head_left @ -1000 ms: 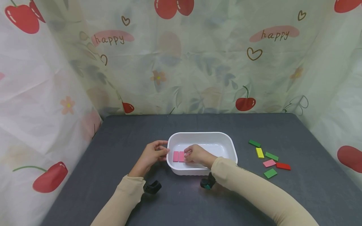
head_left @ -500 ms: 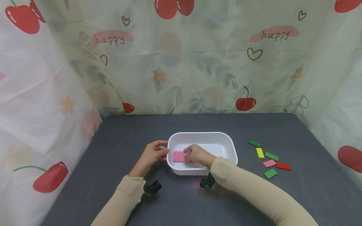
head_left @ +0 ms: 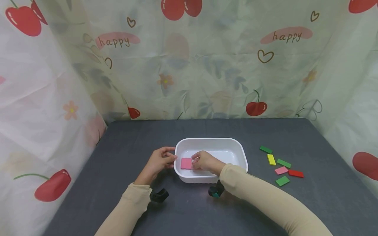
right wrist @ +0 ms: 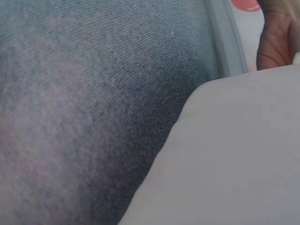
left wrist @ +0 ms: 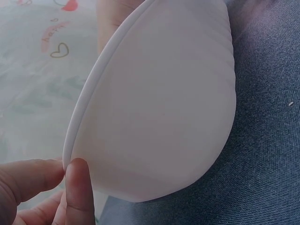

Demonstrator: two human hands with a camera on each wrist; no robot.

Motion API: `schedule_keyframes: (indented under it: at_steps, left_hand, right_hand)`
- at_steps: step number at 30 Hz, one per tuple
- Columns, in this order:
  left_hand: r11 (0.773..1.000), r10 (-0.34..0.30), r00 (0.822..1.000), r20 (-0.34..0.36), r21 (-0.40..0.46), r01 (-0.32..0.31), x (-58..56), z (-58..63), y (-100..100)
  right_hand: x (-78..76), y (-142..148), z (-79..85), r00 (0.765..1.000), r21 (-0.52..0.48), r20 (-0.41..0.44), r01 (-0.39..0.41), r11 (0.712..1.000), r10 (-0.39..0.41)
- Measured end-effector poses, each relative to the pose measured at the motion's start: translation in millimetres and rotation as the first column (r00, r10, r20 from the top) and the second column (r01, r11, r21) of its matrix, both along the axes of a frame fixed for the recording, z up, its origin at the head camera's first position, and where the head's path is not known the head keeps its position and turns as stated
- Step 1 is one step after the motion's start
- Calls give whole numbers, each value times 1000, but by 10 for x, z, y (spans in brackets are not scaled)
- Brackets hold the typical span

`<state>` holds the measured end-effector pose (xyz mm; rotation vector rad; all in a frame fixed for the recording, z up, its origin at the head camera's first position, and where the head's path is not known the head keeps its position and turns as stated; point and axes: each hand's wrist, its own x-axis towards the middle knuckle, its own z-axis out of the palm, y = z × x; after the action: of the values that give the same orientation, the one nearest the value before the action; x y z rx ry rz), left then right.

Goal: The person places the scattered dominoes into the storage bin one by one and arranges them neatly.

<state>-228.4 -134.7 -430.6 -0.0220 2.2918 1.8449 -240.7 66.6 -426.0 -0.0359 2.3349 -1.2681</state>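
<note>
A white plastic tub stands on the dark table. My left hand is at its left end. In the left wrist view, the left thumb and a finger pinch the tub's rim. My right hand reaches into the tub, fingers curled at the right side of two pink dominoes that lie flat, edge to edge. Its fingertips grip the right-hand pink domino, partly covering it. In the right wrist view only the tub's outer wall and part of the left hand show.
To the tub's right lie several loose dominoes: green ones, a yellow one, a pink one and a red one. A patterned curtain hangs behind the dark table.
The right-hand pink domino has slid slightly left, and the narrow gap between the two pink dominoes has closed. The right hand has shifted barely left; the left hand stays at the rim.
</note>
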Motion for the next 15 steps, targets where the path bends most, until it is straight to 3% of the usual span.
schedule_keyframes:
  at_steps: [4, 7, 11, 15]
  left_hand:
    - [1000, 0, 1000, 2, 9, 0, -8, -14, -9]
    - [1000, 0, 1000, 3, 13, 0, -12, -22, -12]
    - [1000, 2, 1000, 2, 10, -2, -10, -19, -17]
    - [1000, 6, 1000, 9, 5, -6, -4, -7, -15]
  right_hand:
    - [-1, 42, 5, 1000, -1, 2, 2, 1000, -2]
    - [4, 102, 42, 1000, -65, 4, -6, 998, 6]
    - [31, 224, 166, 999, -201, 12, -26, 979, 29]
    - [90, 420, 349, 998, -260, -14, -57, 964, 56]
